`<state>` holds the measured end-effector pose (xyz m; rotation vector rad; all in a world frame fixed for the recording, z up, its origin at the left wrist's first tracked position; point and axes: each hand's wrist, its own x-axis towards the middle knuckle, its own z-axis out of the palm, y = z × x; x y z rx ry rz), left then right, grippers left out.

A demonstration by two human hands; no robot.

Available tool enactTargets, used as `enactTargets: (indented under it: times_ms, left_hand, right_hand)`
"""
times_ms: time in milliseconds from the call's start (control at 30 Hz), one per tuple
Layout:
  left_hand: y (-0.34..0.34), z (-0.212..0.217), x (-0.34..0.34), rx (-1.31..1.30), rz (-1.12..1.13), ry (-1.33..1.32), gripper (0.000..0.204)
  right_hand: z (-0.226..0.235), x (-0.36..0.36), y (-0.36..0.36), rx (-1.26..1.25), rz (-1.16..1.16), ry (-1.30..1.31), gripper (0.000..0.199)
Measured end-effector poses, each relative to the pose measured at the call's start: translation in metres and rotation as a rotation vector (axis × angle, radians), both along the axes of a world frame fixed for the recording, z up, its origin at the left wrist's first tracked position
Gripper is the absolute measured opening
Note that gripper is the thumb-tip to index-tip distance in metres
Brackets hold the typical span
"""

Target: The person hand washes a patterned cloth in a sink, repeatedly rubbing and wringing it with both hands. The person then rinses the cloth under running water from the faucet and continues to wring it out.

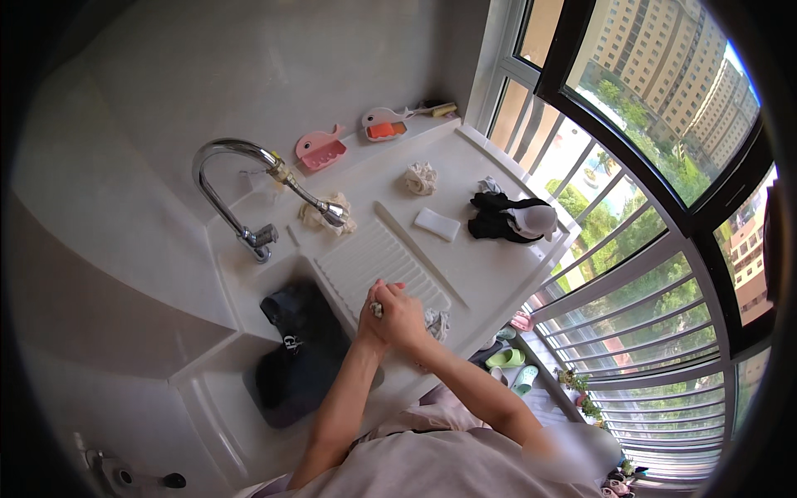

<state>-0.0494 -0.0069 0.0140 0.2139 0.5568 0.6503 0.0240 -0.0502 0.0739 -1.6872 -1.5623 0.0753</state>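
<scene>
Taking your clasped hands as the centre of the clock, the tap [217,153] arches at ten o'clock. At eight, a dark garment [303,365] lies bunched in the basin [290,275]. A beige cloth [318,218] sits at eleven, by the tap's spout. Your left hand [373,326] and right hand [401,315] are clenched together around a pale wad [376,310], close above the near end of the washboard [369,257]. A crumpled bundle [421,178] and a white block [437,224] lie toward one o'clock, a grey cloth [437,322] just beside you at three, and a black garment [498,217] at two.

If your palms are wet, the wad could slip and drop into the basin; a wide swing of your right wrist might drag the grey cloth off the counter.

Your right hand hides much of your left and nearly all the wad, so its full shape can't be told. Your wrist also covers part of the grey cloth.
</scene>
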Motion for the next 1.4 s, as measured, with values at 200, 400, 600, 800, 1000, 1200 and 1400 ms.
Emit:
enactTargets:
  times_ms: [200, 400, 600, 800, 1000, 1200, 1400]
  left_hand:
    - [-0.007, 0.027, -0.041, 0.297, 0.066, 0.083, 0.050]
    - [0.027, 0.014, -0.040, 0.108, 0.305, -0.202, 0.039]
    - [0.025, -0.016, -0.010, 0.179, 0.019, -0.529, 0.041]
    - [0.001, 0.034, 0.016, 0.000, 0.140, 0.001, 0.041]
    - [0.005, -0.039, -0.003, 0.126, 0.141, -0.494, 0.045]
    - [0.000, 0.028, -0.023, 0.154, 0.009, 0.243, 0.050]
    - [0.026, -0.022, -0.060, 0.527, 0.098, 0.697, 0.064]
  right_hand:
    - [-0.012, 0.101, 0.044, 0.126, -0.081, 0.262, 0.025]
    - [0.014, 0.052, 0.042, -0.235, -0.083, 0.820, 0.031]
    - [0.000, -0.044, -0.014, 0.030, 0.144, -0.011, 0.019]
    - [0.001, 0.030, 0.061, -0.098, -0.196, 0.039, 0.025]
    - [-0.004, -0.021, 0.011, -0.008, 0.017, 0.026, 0.019]
    - [-0.023, 0.081, 0.065, -0.040, -0.150, 0.155, 0.029]
    - [-0.055, 0.152, 0.035, -0.143, -0.004, 0.235, 0.077]
